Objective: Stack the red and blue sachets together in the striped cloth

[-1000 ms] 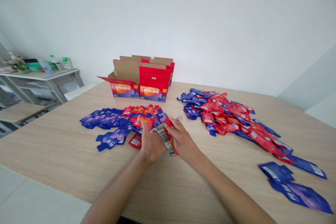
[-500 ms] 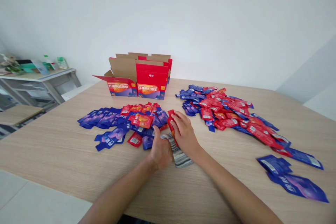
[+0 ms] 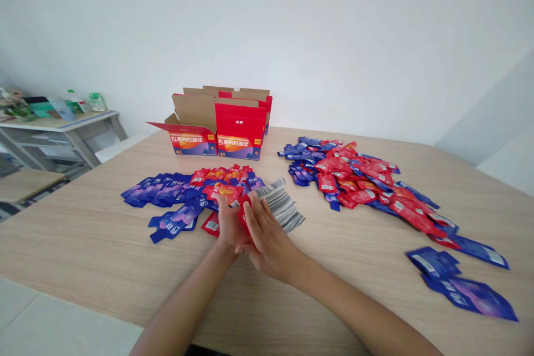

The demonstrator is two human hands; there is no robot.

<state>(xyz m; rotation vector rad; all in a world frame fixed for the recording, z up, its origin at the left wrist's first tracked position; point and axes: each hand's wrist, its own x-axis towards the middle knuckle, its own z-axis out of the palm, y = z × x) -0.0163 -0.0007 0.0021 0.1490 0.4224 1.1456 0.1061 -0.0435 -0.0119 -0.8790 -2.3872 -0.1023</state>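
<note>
Between both hands is a thick stack of pouches [image 3: 281, 207], its silvery striped edges facing up and right and a red pouch face at its left end. My left hand [image 3: 229, 227] is closed round the left end of the stack. Across its near side lies my right hand [image 3: 269, 239], fingers pressed on the red pouch. Just beyond the hands is a spread pile of blue pouches [image 3: 172, 186] and red pouches [image 3: 225, 191]. My fingers hide part of the stack.
Open red cartons [image 3: 237, 136] stand at the back of the wooden table [image 3: 334, 300]. A larger heap of red and blue pouches [image 3: 354, 172] extends along the right, with two blue pouches [image 3: 471, 289] nearer me. A side desk [image 3: 62, 125] with bottles is at far left.
Both hands have moved left with the stack. The stack has turned, so its striped edges now point up and right. My right hand has come down over its near side.
</note>
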